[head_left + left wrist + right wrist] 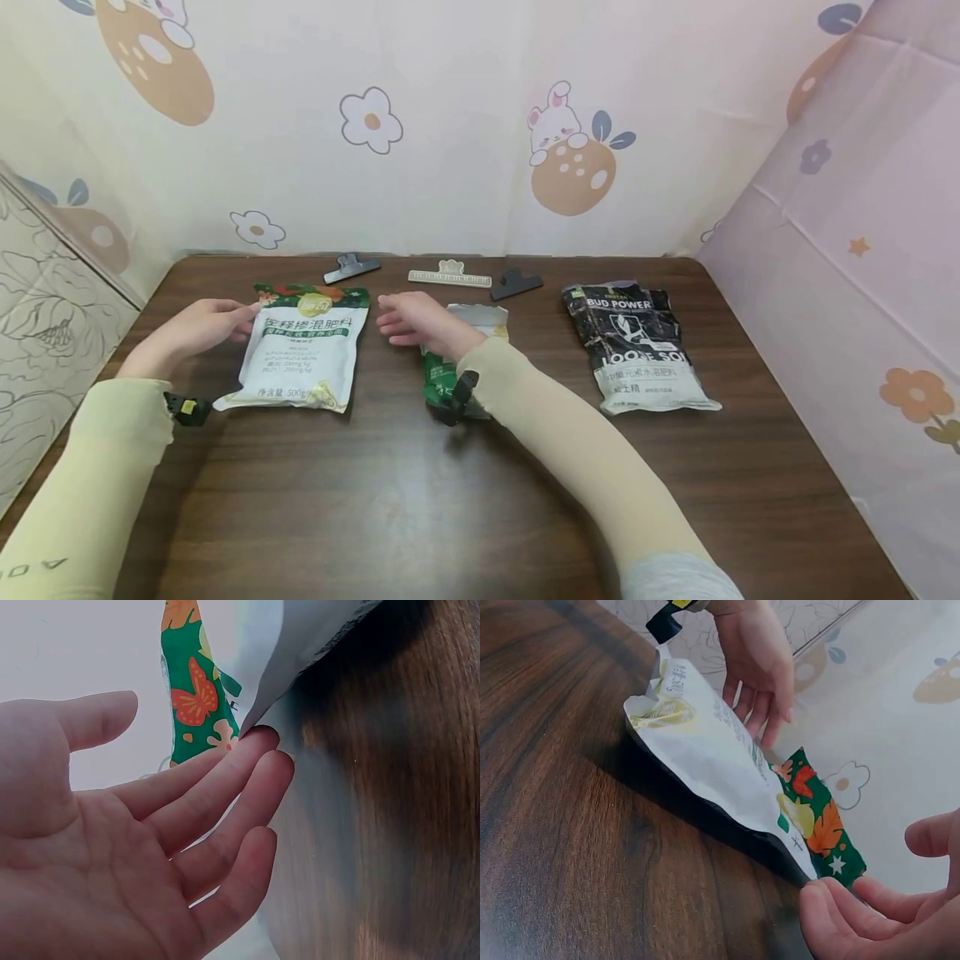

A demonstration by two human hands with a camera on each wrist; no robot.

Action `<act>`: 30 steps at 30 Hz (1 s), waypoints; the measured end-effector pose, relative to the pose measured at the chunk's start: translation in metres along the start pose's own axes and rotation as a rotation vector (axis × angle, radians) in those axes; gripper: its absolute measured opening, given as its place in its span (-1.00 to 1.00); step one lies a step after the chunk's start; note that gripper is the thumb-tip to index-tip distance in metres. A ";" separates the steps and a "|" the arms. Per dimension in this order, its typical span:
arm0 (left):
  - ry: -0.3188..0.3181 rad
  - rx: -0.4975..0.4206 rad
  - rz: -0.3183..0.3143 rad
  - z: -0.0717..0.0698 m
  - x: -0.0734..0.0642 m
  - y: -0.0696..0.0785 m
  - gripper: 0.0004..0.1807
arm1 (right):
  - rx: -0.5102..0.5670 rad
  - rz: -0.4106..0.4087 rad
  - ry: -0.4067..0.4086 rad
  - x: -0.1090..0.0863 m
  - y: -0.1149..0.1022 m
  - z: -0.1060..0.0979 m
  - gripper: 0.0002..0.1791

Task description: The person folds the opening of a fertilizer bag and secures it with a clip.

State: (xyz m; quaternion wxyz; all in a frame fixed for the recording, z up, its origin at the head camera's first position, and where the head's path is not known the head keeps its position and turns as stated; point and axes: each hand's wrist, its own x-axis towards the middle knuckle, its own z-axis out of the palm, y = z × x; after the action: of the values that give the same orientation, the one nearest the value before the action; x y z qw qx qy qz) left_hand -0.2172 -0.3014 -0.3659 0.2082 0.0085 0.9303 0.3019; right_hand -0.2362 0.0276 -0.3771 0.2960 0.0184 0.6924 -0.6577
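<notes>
A white fertilizer bag (303, 358) with a green floral top band lies on the left part of the table, printed side up. My left hand (198, 329) is at its upper left edge; in the left wrist view the fingers (247, 787) are extended against the bag's edge, thumb apart. Across from it, my right hand (431, 321) is beside the upper right corner. The right wrist view shows its fingertips (821, 896) at the floral band's corner, thumb (930, 834) raised away. Neither hand pinches the bag. Beneath my right wrist lies a green and silver bag (438, 375), partly hidden.
Along the table's back edge lie a dark clip (351, 268), a pale clip (450, 277) and another dark clip (516, 285). A black and white bag (637, 342) lies on the right. Patterned cloth (465, 167) hangs behind the brown table (390, 517).
</notes>
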 end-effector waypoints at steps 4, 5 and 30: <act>-0.011 -0.012 -0.012 0.000 0.001 0.001 -0.04 | 0.009 0.063 0.002 0.004 0.001 0.004 -0.43; -0.012 -0.014 -0.015 0.000 0.001 0.001 -0.04 | 0.012 0.079 -0.002 0.005 0.001 0.005 -0.42; -0.110 -0.300 0.046 -0.002 -0.001 -0.012 -0.14 | 0.265 0.138 -0.134 0.008 0.010 0.032 -0.17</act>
State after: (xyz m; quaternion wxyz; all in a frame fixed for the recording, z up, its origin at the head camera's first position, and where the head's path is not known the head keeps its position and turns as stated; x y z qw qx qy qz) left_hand -0.2158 -0.3130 -0.3707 0.2508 0.0152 0.8615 0.4413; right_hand -0.2259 -0.0030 -0.3885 0.3809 0.0611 0.5752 -0.7213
